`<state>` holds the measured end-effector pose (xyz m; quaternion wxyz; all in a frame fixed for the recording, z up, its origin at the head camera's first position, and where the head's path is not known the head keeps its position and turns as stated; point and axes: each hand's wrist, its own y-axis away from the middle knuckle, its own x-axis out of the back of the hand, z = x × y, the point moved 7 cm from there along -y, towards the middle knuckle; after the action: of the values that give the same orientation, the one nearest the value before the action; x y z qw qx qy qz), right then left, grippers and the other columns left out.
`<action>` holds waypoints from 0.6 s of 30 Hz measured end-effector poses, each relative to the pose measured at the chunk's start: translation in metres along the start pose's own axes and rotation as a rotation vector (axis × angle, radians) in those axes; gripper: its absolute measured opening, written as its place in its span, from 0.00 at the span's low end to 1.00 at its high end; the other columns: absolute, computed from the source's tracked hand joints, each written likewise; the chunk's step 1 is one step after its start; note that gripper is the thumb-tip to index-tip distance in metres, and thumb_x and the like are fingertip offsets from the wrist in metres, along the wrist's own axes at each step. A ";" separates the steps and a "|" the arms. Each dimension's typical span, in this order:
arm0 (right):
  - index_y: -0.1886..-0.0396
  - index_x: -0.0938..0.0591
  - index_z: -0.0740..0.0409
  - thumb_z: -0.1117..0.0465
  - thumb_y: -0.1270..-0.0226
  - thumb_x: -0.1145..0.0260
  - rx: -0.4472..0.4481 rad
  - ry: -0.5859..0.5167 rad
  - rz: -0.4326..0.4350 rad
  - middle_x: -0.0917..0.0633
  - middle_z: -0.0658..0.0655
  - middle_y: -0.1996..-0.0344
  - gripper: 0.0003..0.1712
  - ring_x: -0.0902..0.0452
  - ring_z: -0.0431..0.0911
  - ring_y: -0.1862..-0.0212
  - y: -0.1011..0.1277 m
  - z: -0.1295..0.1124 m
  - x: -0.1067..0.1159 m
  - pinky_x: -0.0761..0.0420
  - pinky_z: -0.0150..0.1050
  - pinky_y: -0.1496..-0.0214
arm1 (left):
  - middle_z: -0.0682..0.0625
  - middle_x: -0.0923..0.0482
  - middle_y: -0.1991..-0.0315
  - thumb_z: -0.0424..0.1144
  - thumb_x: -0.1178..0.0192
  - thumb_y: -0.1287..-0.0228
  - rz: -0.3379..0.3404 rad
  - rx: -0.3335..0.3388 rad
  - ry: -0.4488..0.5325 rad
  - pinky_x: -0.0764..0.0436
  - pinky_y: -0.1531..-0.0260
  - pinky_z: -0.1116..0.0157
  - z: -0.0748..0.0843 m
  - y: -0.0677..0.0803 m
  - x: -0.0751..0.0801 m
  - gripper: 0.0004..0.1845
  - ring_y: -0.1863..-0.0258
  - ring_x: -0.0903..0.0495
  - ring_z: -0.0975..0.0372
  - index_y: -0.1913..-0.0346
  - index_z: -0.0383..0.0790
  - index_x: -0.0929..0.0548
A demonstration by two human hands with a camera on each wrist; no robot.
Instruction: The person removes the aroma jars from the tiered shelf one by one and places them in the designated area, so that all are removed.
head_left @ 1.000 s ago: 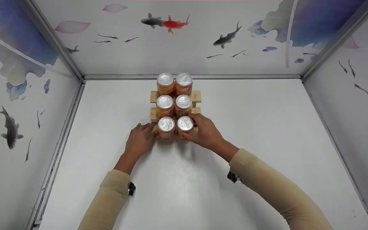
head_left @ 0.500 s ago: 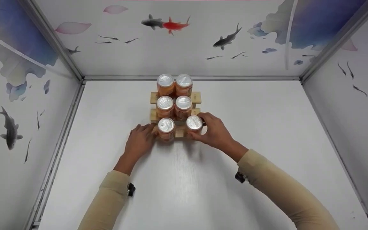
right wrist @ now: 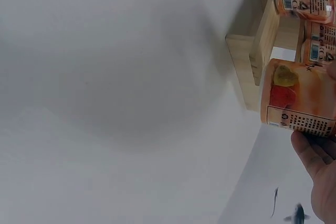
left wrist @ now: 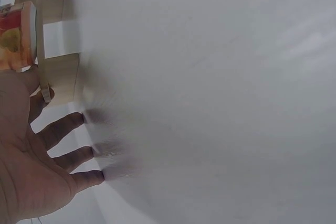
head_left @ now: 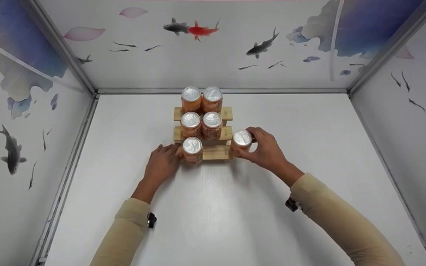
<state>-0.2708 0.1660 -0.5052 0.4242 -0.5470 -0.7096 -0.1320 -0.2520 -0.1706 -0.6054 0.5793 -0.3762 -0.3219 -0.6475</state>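
My right hand (head_left: pixel 266 149) grips an orange can (head_left: pixel 241 142) beside the wooden rack (head_left: pixel 215 152); left hand (head_left: pixel 161 164), fingers relaxed, rests flat on the bench (head_left: pixel 213 214).

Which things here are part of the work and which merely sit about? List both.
In the work: can gripped by the right hand; wooden rack; left hand at the rack's left end.
Sitting about: five cans on the rack; white table; fish-print walls.
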 end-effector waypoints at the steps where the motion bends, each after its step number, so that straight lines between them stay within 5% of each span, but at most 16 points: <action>1: 0.35 0.19 0.67 0.53 0.38 0.12 -0.004 0.004 0.004 0.12 0.64 0.46 0.39 0.10 0.57 0.46 0.000 0.003 0.003 0.07 0.52 0.45 | 0.35 0.21 0.24 0.50 0.47 0.12 -0.004 0.002 -0.008 0.32 0.24 0.26 0.000 0.000 0.000 0.27 0.21 0.30 0.29 0.21 0.42 0.22; 9: 0.33 0.21 0.68 0.56 0.38 0.13 -0.041 0.009 0.024 0.13 0.66 0.43 0.40 0.11 0.59 0.44 0.002 0.025 0.016 0.08 0.56 0.44 | 0.37 0.22 0.23 0.52 0.45 0.12 -0.030 0.032 -0.016 0.33 0.23 0.27 0.006 0.000 0.004 0.28 0.19 0.31 0.30 0.20 0.42 0.23; 18: 0.32 0.21 0.70 0.58 0.37 0.14 -0.080 0.006 0.027 0.13 0.69 0.42 0.39 0.12 0.62 0.42 0.002 0.047 0.014 0.09 0.58 0.41 | 0.33 0.21 0.25 0.50 0.45 0.12 0.002 -0.009 0.005 0.32 0.24 0.26 0.006 0.001 0.005 0.27 0.21 0.30 0.28 0.21 0.41 0.22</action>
<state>-0.2911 0.2065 -0.5240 0.4061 -0.5727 -0.6948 -0.1561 -0.2506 -0.1684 -0.5984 0.5790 -0.3774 -0.3172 -0.6494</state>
